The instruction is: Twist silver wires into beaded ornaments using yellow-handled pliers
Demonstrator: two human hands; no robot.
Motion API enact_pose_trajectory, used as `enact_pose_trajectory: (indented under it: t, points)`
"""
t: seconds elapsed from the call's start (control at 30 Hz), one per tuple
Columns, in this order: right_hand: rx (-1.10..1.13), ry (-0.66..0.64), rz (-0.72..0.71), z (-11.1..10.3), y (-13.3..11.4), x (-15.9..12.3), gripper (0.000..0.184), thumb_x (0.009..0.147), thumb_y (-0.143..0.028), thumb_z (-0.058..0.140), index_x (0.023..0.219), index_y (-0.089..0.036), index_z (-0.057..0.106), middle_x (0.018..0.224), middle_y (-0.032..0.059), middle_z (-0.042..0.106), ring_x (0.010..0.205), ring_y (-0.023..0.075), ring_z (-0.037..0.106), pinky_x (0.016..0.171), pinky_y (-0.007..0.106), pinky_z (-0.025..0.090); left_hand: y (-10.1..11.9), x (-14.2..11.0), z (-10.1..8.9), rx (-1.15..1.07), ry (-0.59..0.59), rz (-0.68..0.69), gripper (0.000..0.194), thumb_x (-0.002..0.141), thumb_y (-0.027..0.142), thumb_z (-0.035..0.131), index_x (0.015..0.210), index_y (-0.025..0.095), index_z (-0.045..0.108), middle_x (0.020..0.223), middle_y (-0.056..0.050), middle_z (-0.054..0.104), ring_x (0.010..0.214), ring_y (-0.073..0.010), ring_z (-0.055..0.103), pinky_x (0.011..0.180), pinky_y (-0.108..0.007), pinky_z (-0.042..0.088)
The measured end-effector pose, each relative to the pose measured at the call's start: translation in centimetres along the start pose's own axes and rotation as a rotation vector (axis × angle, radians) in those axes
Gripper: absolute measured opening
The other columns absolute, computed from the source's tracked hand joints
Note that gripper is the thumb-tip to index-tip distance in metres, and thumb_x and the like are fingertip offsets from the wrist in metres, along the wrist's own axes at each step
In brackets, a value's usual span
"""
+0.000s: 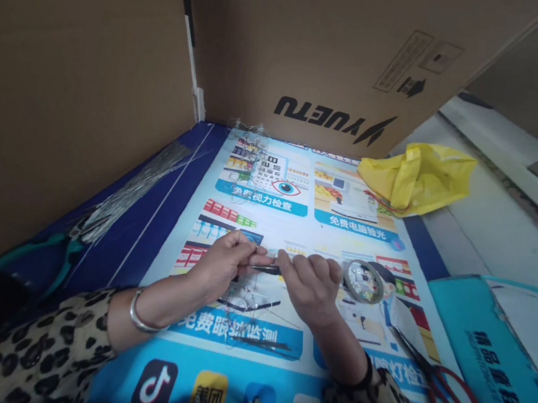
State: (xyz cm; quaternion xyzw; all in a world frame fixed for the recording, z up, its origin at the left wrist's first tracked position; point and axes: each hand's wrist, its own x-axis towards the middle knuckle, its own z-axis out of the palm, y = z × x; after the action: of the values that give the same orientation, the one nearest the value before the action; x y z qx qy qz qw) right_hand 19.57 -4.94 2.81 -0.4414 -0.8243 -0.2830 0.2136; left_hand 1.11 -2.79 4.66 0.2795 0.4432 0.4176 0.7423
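My left hand [225, 264] and my right hand [310, 282] meet over a printed poster [245, 359] that covers the table. Both are closed in a pinch. Between them they hold a small dark thin piece [266, 268] with fine wire on it; I cannot make out exactly what it is. Under the hands lie loose loops of thin wire [240, 305] and a few dark thin sticks [260, 343]. A silver bangle [139, 318] sits on my left wrist. Leopard-print sleeves cover both forearms.
A roll of clear tape [363, 281] lies just right of my right hand. Red-handled scissors [452, 398] lie at the right front. A bundle of silvery wires [137, 187] lies left, a yellow bag [417, 176] at the back right. Cardboard walls [322, 48] stand behind and left.
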Motion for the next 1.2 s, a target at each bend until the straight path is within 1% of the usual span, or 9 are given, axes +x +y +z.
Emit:
enact_pose_trajectory:
  t: [0.13,0.27,0.43,0.57,0.63,0.77,0.97,1.1,1.2]
  points:
    - [-0.008,0.018,-0.011,0.2,0.1,0.2,0.015,0.086,-0.019,0.053,0.095,-0.026,0.063,0.063,-0.0011,0.050,0.069,0.0153,0.040,0.068,0.034,0.022,0.2,-0.1,0.1,0.008,0.004,0.003,0.025,0.077,0.028,0.063,0.070,0.018,0.041,0.085,-0.005,0.068,0.077,-0.0165,0.068,0.063,-0.023,0.047]
    - [-0.001,-0.072,-0.011,0.6,0.1,0.6,0.014,0.085,-0.016,0.051,0.087,-0.020,0.064,0.062,0.0016,0.052,0.066,0.0167,0.039,0.064,0.034,0.023,0.6,0.1,-0.1,0.080,-0.038,0.100,0.022,0.080,0.029,0.059,0.071,0.018,0.042,0.084,-0.004,0.067,0.082,-0.0178,0.068,0.063,-0.023,0.046]
    - [0.102,-0.233,0.029,0.6,0.0,1.0,0.014,0.079,-0.010,0.052,0.070,-0.017,0.060,0.062,0.0030,0.055,0.065,0.0170,0.043,0.062,0.031,0.026,1.2,0.3,-0.7,0.323,-0.206,0.320,0.015,0.085,0.027,0.052,0.075,0.018,0.045,0.093,-0.004,0.064,0.084,-0.0166,0.067,0.079,-0.031,0.048]
    - [0.166,-0.382,0.063,0.2,0.1,1.1,0.012,0.077,-0.009,0.055,0.070,-0.018,0.060,0.063,0.0019,0.058,0.063,0.0159,0.048,0.061,0.029,0.027,1.5,0.1,-1.2,0.689,-0.321,0.581,0.013,0.089,0.021,0.044,0.078,0.018,0.051,0.095,-0.006,0.064,0.091,-0.0156,0.063,0.083,-0.029,0.044]
    - [0.185,-0.423,0.071,0.0,0.2,1.2,0.010,0.076,-0.010,0.056,0.071,-0.018,0.060,0.065,0.0013,0.059,0.064,0.0157,0.049,0.062,0.029,0.027,1.6,0.1,-1.2,0.759,-0.345,0.638,0.013,0.089,0.019,0.043,0.079,0.018,0.052,0.095,-0.007,0.065,0.090,-0.0152,0.062,0.081,-0.028,0.044]
    - [0.161,-0.401,0.059,-0.1,0.5,1.3,0.009,0.076,-0.012,0.057,0.071,-0.019,0.060,0.065,0.0014,0.058,0.066,0.0169,0.048,0.063,0.030,0.026,2.1,0.3,-1.4,0.805,-0.310,0.578,0.011,0.089,0.023,0.045,0.085,0.018,0.055,0.095,-0.006,0.067,0.089,-0.0154,0.063,0.078,-0.026,0.045]
    - [0.090,-0.406,0.018,0.0,0.8,1.3,0.010,0.078,-0.013,0.056,0.070,-0.019,0.058,0.065,0.0029,0.056,0.068,0.0187,0.044,0.063,0.032,0.024,3.1,1.0,-2.0,1.086,-0.342,0.539,0.020,0.088,0.025,0.044,0.087,0.020,0.064,0.085,-0.001,0.069,0.079,-0.0147,0.063,0.071,-0.025,0.044]
    - [0.051,-0.344,0.046,-0.4,0.9,1.5,0.005,0.078,-0.016,0.058,0.074,-0.019,0.061,0.070,0.0042,0.057,0.073,0.0200,0.043,0.067,0.034,0.025,2.8,1.6,-2.3,0.942,-0.257,0.349,0.020,0.085,0.026,0.044,0.074,0.017,0.058,0.073,0.000,0.067,0.067,-0.0130,0.064,0.061,-0.022,0.047]
    - [0.031,-0.245,0.081,-0.6,0.8,1.7,0.007,0.081,-0.020,0.057,0.083,-0.019,0.063,0.071,0.0042,0.057,0.075,0.0200,0.042,0.069,0.034,0.026,2.4,2.0,-2.6,0.881,-0.139,0.238,0.020,0.082,0.030,0.047,0.067,0.017,0.051,0.058,0.003,0.060,0.046,-0.0103,0.058,0.045,-0.019,0.041]
